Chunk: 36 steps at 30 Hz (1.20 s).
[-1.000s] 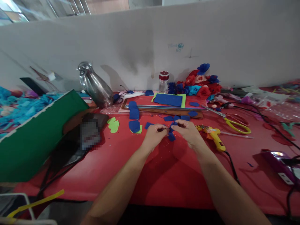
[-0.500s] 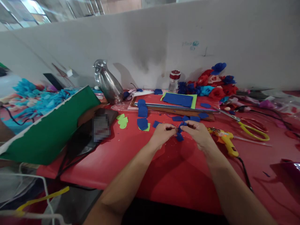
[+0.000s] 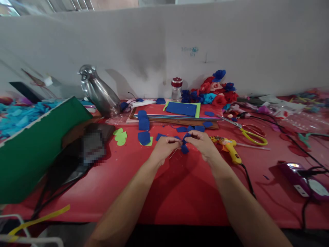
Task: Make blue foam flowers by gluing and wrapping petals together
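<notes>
Pinching a small dark-blue paper piece (image 3: 185, 138)!

Left hand (image 3: 163, 150) and right hand (image 3: 202, 144) grip it between fingertips from both sides, seemingly for steadiness, mid-way across the red-covered desk (image 3: 180, 199). Just right, a yellow plastic glue gun (image 3: 233, 153), handle towards the front edge, probably for easy reach. Forearms have room to that edge; flat dark-blue cut-outs (image 3: 144, 138) crowd the back.

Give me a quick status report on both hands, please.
Right hand pinching blue piece. Left hand close against it. Yellow glue gun right of hands, not blocking.
</notes>
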Motion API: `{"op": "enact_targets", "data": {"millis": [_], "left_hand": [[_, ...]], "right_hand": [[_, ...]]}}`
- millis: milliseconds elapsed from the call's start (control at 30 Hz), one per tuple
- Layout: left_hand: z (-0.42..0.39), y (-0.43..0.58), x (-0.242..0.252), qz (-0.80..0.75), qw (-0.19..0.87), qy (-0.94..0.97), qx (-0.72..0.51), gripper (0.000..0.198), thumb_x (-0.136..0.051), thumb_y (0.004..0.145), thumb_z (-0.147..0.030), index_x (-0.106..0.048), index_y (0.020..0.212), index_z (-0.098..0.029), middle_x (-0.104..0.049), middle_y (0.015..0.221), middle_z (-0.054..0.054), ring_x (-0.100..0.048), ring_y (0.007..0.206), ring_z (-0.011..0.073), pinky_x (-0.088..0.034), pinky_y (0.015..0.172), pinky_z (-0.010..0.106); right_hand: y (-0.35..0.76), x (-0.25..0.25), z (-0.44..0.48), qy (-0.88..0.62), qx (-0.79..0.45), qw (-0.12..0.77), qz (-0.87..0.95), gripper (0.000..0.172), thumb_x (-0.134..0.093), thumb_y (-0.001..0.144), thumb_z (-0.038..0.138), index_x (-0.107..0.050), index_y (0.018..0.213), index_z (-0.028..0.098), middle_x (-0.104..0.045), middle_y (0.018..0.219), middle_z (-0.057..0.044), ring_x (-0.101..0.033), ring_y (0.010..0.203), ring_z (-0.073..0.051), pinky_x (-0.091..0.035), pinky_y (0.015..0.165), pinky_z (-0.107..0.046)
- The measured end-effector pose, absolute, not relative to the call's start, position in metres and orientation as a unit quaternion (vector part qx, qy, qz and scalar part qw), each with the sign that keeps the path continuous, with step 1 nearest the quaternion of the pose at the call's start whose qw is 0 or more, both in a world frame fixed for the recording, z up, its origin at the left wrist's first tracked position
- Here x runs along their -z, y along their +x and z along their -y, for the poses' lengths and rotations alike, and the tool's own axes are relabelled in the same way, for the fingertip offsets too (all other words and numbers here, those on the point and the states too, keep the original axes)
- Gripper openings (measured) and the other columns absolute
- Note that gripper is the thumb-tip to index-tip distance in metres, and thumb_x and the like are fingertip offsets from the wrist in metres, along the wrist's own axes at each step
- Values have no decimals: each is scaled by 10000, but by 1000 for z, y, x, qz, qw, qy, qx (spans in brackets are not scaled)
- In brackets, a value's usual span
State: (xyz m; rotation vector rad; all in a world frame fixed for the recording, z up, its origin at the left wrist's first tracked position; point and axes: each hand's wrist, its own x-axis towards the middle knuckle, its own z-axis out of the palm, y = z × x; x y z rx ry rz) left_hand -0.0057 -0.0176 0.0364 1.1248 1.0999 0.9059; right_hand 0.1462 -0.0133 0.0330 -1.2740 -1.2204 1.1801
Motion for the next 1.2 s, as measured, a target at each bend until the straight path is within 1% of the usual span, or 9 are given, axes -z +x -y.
{"op": "enact_targets", "data": {"millis": [233,400,533,800,1033,1200], "left_hand": [[16,-8,-36,-477,619,483,-395,42,-715,571,-203,-732,606,-185,-671,621,10,-552,622,116,-443,725,282],[16,-7,-38,-501,597,487,-394,46,-730,553,-227,-725,571,-184,-646,572,6,-523,590,112,-428,697,279],[17,-5,-37,-519,586,480,-396,82,-739,541,-253,-727,572,-178,-652,581,4,-519,587,110,-417,683,274],[17,-4,-34,-531,579,463,-410,100,-776,524,-262,-724,558,-183,-668,588,9,-517,575,106,-418,674,273],[17,-2,-35,-545,578,435,-424,131,-811,482,-236,-702,527,-178,-662,573,4,-526,572,102,-428,704,278],[17,-2,-33,-539,583,429,-432,149,-818,470,-229,-691,527,-177,-649,566,-6,-524,571,96,-426,697,272]], "right_hand": [[147,-36,15,-518,-508,471,502,128,-651,557,311,-596,568,195,-539,555,50,-434,578,-111,-338,603,-266],[146,-35,15,-520,-512,469,498,126,-647,563,311,-613,584,191,-550,554,50,-429,573,-107,-334,600,-262],[147,-34,14,-524,-506,464,504,130,-637,565,315,-614,586,188,-546,555,53,-427,571,-105,-330,596,-258],[147,-37,14,-530,-511,451,505,147,-645,558,332,-623,590,190,-578,578,40,-462,597,-115,-351,620,-265],[147,-40,16,-519,-523,446,509,159,-660,555,320,-653,648,191,-642,653,15,-554,684,-144,-409,725,-297],[146,-40,17,-522,-523,450,501,163,-676,546,313,-666,657,193,-647,660,14,-555,669,-139,-418,707,-298]]}}
